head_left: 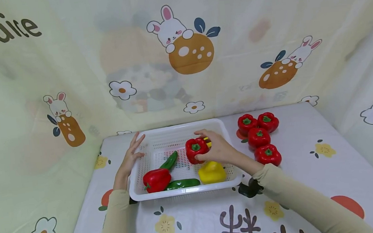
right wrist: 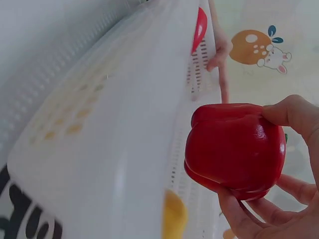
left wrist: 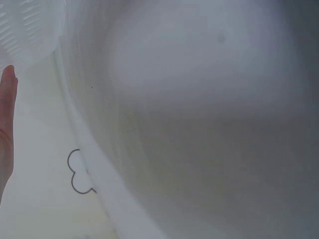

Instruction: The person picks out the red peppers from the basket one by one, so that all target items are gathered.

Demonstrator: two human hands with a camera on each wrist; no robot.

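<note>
My right hand (head_left: pixel 219 147) grips a red bell pepper (head_left: pixel 193 150) over the right part of a white plastic basket (head_left: pixel 186 192). In the right wrist view, thumb and fingers pinch that pepper (right wrist: pixel 234 149) from opposite sides. My left hand (head_left: pixel 130 160) is at the basket's left rim with its fingers extended; only its edge (left wrist: pixel 6 124) shows in the left wrist view. Inside the basket lie another red bell pepper (head_left: pixel 157 180), two long green vegetables (head_left: pixel 169 161) and a yellow bell pepper (head_left: pixel 212 172). Something yellow (head_left: pixel 208 141) is partly hidden behind the right hand.
Several red bell peppers (head_left: pixel 258 138) stand grouped on the table to the right of the basket, close to the right forearm. A printed cloth (head_left: pixel 169 225) covers the table. Behind it hangs a patterned curtain (head_left: pixel 237 90).
</note>
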